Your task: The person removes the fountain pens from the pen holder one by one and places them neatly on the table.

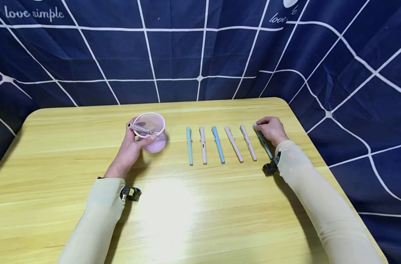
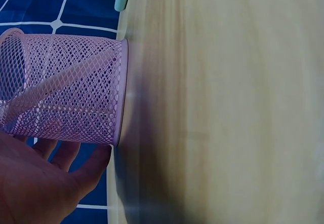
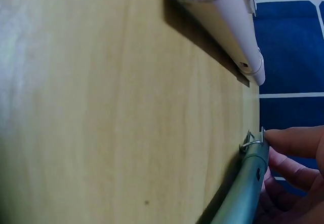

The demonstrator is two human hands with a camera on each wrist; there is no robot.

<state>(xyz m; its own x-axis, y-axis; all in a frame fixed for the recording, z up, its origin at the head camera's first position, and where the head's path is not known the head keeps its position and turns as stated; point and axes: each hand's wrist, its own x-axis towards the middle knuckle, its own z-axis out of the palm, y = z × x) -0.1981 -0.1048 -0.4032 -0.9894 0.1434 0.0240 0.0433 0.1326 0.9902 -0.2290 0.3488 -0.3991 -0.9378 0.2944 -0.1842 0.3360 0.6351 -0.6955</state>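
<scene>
My left hand (image 1: pixel 129 150) holds a pink mesh pen holder (image 1: pixel 155 145) upright on the table, thumb and fingers around its side. Inside leans a pale pink pen (image 1: pixel 139 128), its upper end past the rim; in the left wrist view it shows through the mesh (image 2: pixel 76 117). At the right end of a row of pens, my right hand (image 1: pixel 271 129) pinches the far, clip end of a dark green pen (image 1: pixel 265 145). In the right wrist view that green pen (image 3: pixel 244 186) slants along the tabletop, thumb and fingers at its tip.
Between my hands lie a mint pen (image 1: pixel 189 148), a lilac pen (image 1: pixel 203 146), a blue pen (image 1: pixel 218 146) and two pink pens (image 1: pixel 234 145), roughly parallel on the wooden table (image 1: pixel 220 212). A dark blue curtain (image 1: pixel 177 55) with white lines hangs behind and to the right.
</scene>
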